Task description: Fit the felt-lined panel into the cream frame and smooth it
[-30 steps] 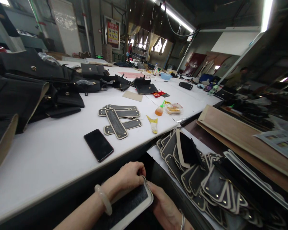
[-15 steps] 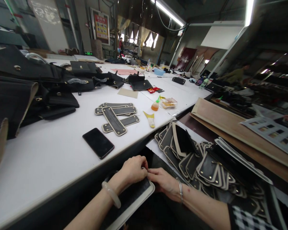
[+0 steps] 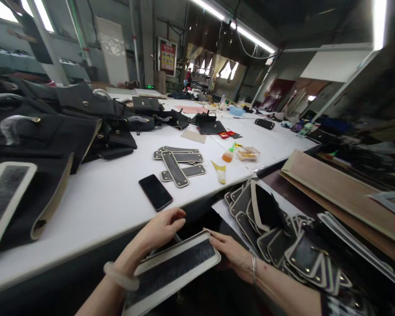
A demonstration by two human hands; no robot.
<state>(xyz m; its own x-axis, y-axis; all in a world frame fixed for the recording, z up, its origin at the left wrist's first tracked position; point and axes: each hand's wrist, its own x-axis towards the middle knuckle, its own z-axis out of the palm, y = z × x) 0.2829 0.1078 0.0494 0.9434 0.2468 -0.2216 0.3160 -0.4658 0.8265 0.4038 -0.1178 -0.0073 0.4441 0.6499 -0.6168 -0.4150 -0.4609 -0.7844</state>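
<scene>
Panel point(image 3: 174, 268), dark with a pale border, slants across the lap below the table edge, its far end pointing right. The right hand point(image 3: 232, 252) clamps that end, fingers along its corner, a bracelet point(image 3: 254, 267) at the wrist. The left hand point(image 3: 161, 228) is apart from it, above the panel's upper edge, fingers loosely curled and thumb parted from them; whether its underside touches the panel, I cannot tell. A pale bangle point(image 3: 120, 276) circles that forearm.

Just beyond, on the white table point(image 3: 102, 210), lies a phone point(image 3: 156, 192), its screen black. Behind it, studded strips point(image 3: 175, 169) lie crossed over one another. To their right are a yellow scrap point(image 3: 221, 173), a bottle point(image 3: 228, 155) of orange liquid with a green tip, and a clear pack point(image 3: 247, 153). Red packets point(image 3: 227, 134) lie farther back, any print too small to read.

Black bags point(image 3: 85, 105) crowd the left. Right of the lap, a pile point(image 3: 266, 239) of studded pieces overlaps. On the far wall, a red and yellow poster point(image 3: 167, 58) carries writing too small to make out; near it a display point(image 3: 149, 87) glows green, its characters unreadable
</scene>
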